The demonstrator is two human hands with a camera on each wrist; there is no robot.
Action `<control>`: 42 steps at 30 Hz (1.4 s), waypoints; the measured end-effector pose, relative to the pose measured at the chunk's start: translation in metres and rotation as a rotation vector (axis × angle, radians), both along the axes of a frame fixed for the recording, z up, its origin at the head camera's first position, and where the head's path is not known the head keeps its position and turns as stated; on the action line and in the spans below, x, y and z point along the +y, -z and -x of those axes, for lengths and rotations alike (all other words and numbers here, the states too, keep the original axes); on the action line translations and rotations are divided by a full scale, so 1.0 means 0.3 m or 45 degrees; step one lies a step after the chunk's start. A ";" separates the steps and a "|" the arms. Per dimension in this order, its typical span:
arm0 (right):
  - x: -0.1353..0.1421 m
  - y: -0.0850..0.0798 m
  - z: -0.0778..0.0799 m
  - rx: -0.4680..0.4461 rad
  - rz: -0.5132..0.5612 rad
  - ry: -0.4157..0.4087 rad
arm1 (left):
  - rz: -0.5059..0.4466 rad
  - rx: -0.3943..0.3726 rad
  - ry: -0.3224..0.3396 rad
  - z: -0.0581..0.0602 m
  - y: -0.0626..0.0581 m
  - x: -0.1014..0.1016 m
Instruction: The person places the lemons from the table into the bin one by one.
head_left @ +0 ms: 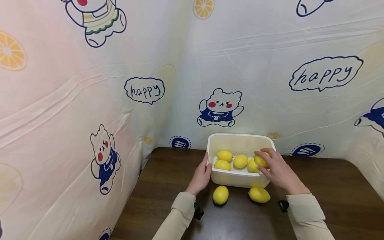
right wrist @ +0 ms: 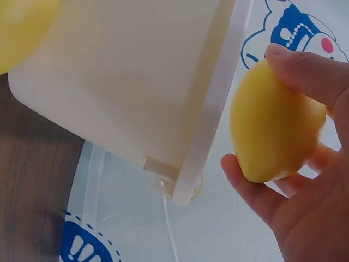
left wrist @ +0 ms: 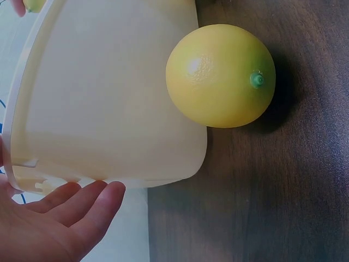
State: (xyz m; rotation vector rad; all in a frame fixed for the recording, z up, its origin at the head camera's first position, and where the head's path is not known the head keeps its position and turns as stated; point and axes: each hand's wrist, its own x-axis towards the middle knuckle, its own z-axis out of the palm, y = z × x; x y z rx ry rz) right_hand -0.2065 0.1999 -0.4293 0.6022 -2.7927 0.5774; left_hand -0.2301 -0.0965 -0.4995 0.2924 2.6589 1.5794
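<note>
A white plastic bin (head_left: 240,180) stands on the table with several yellow lemons (head_left: 241,161) inside. My left hand (head_left: 201,175) holds the bin at its near left corner, the thumb by the rim and the fingers (left wrist: 103,204) against the end wall. Over the bin's right end, my right hand (head_left: 279,170) grips a lemon (right wrist: 278,123) between thumb and fingers. That lemon is above the rim, near another lemon (head_left: 253,166) in the bin. Two more lie on the table before the bin: a left lemon (head_left: 220,195) and a right lemon (head_left: 259,194).
The dark brown wooden table (head_left: 168,186) extends to both sides of the bin. Behind it and on the left hangs a pale cloth (head_left: 258,110) printed with bears, orange slices and "happy" bubbles. The bin stands close to the back cloth.
</note>
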 end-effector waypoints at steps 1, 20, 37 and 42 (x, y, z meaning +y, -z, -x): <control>0.000 0.000 0.001 0.003 0.000 0.002 | -0.002 0.001 0.002 0.000 0.000 0.000; 0.001 0.001 -0.028 0.138 0.035 0.071 | -0.003 0.007 0.003 0.001 -0.001 0.001; -0.011 -0.034 -0.093 0.311 0.134 0.056 | 0.002 -0.016 0.011 0.001 0.001 0.002; -0.014 -0.041 -0.109 0.386 0.159 0.048 | 0.007 0.000 0.011 0.002 0.004 0.000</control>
